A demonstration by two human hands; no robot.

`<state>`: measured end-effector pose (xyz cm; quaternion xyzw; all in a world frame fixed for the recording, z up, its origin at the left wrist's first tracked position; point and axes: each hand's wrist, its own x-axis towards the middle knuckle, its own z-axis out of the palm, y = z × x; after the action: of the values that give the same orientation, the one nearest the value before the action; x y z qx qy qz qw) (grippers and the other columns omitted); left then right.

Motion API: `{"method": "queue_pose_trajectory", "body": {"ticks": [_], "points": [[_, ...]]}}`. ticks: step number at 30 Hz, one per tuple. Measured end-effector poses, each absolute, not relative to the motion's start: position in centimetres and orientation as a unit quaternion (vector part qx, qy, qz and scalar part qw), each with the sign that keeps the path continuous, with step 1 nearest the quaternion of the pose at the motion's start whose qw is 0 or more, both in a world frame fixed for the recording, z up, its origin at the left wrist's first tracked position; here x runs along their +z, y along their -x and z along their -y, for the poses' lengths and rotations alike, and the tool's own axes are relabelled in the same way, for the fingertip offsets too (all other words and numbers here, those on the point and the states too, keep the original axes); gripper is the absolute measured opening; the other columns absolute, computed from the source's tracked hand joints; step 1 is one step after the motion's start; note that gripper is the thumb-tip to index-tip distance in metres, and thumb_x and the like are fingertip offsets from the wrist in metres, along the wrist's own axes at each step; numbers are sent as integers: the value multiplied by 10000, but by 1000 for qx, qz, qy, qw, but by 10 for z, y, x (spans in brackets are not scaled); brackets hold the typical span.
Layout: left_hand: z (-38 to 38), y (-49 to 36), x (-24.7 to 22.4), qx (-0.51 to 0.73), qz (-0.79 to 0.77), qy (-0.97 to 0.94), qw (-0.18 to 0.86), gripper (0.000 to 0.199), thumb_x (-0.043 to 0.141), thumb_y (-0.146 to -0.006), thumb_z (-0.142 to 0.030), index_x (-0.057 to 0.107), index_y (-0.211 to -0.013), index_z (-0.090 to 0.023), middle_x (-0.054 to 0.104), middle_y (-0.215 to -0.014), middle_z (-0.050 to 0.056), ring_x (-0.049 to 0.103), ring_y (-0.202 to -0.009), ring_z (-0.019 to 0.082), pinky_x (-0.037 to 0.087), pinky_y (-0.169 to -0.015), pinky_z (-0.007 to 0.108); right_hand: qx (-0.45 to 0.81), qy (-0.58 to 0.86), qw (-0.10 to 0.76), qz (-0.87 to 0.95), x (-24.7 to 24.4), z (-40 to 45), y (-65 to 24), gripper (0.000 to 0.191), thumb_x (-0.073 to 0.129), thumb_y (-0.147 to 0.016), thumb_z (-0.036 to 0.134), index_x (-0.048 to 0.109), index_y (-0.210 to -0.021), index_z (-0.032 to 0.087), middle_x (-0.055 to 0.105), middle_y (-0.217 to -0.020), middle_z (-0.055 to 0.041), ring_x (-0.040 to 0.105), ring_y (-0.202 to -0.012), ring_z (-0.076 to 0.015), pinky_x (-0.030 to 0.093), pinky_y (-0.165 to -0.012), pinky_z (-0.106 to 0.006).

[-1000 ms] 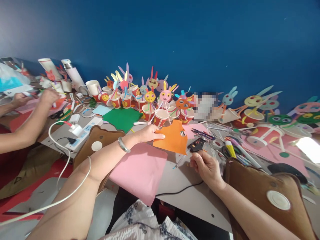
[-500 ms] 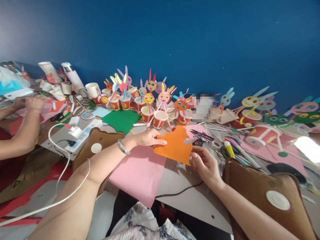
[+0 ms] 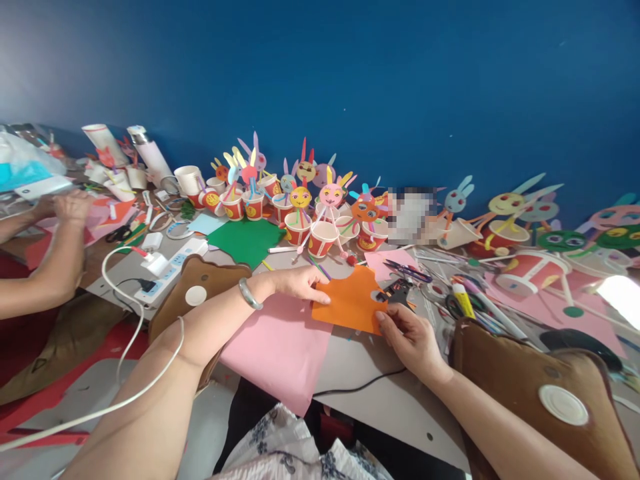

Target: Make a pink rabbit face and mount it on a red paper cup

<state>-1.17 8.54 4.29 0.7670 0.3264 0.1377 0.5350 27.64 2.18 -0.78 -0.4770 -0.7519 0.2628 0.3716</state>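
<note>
An orange sheet of paper (image 3: 350, 300) with cut-out notches along its upper and right edges is held between my two hands, low over the table. My left hand (image 3: 303, 285) pinches its left side, thumb on top. At its lower right corner, my right hand (image 3: 407, 333) grips the edge between thumb and fingers. A large pink sheet (image 3: 280, 347) lies beneath and to the left, hanging over the table's front edge. Dark-handled scissors (image 3: 407, 270) lie just beyond the orange paper.
Paper cups with paper rabbit figures (image 3: 324, 237) line the blue wall. A green sheet (image 3: 245, 240), a white power strip (image 3: 175, 267) and brown cushions (image 3: 540, 393) lie around. A glue stick (image 3: 463, 299) is at right. Another person's hands (image 3: 73, 205) work at far left.
The orange paper has tilted flatter and moved slightly lower, with both hands still on it. The view has shifted a little.
</note>
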Motion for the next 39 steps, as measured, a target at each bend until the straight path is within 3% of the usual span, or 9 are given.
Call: {"method": "queue_pose_trajectory", "body": {"ticks": [5, 12, 16, 20, 23, 29, 33, 39], "points": [[-88, 13, 42, 98, -317, -745, 578, 351, 798, -755, -388, 565, -640, -151, 596, -573, -1, 552, -501, 106, 374, -470, 210, 260, 473, 371, 756, -8, -22, -276, 376, 542, -979, 516, 540, -731, 235, 521, -457, 37, 422, -400, -113, 319, -390, -252], [-90, 15, 38, 47, -318, -765, 558, 417, 734, -841, -443, 624, -579, -138, 637, -535, 46, 576, -475, 109, 403, -485, 219, 223, 483, 381, 756, -12, -25, -278, 411, 560, -968, 522, 546, -685, 225, 505, -482, 34, 404, -435, -108, 307, -415, -250], [-91, 16, 35, 43, -318, -771, 550, 424, 762, -812, -459, 597, -577, -147, 636, -532, 37, 576, -477, 110, 398, -479, 218, 222, 475, 381, 762, -12, -25, -277, 422, 549, -973, 526, 559, -683, 221, 523, -497, 26, 427, -447, -111, 330, -429, -249], [-92, 16, 31, 43, -311, -758, 572, 309, 797, -774, -389, 630, -688, -144, 663, -603, 21, 595, -519, 113, 425, -499, 212, 218, 465, 376, 771, -11, -25, -276, 406, 546, -977, 520, 585, -706, 221, 554, -510, 17, 441, -437, -114, 346, -424, -254], [-93, 17, 28, 36, -297, -769, 565, 326, 769, -803, -445, 670, -758, -138, 673, -647, 31, 603, -554, 119, 444, -534, 217, 212, 457, 379, 776, -11, -25, -275, 384, 552, -975, 503, 599, -717, 222, 585, -531, 9, 465, -440, -116, 363, -429, -255], [-96, 17, 26, 41, -294, -784, 546, 494, 656, -880, -606, 685, -740, -133, 626, -614, 32, 567, -549, 114, 430, -550, 220, 207, 460, 373, 779, -12, -25, -275, 375, 546, -975, 505, 609, -734, 224, 612, -550, -2, 493, -452, -126, 386, -443, -260], [-95, 17, 29, 36, -290, -782, 550, 432, 690, -862, -544, 702, -740, -130, 618, -596, 23, 552, -546, 111, 410, -541, 212, 196, 457, 377, 782, -12, -26, -275, 356, 554, -971, 489, 620, -745, 222, 598, -543, 7, 497, -459, -125, 395, -460, -257], [-93, 18, 30, -5, -303, -790, 533, 378, 758, -775, -437, 620, -581, -144, 604, -545, 18, 510, -496, 110, 355, -491, 218, 193, 446, 367, 793, -9, -24, -273, 314, 551, -960, 444, 645, -760, 220, 633, -566, -9, 526, -479, -133, 437, -493, -259]]}}
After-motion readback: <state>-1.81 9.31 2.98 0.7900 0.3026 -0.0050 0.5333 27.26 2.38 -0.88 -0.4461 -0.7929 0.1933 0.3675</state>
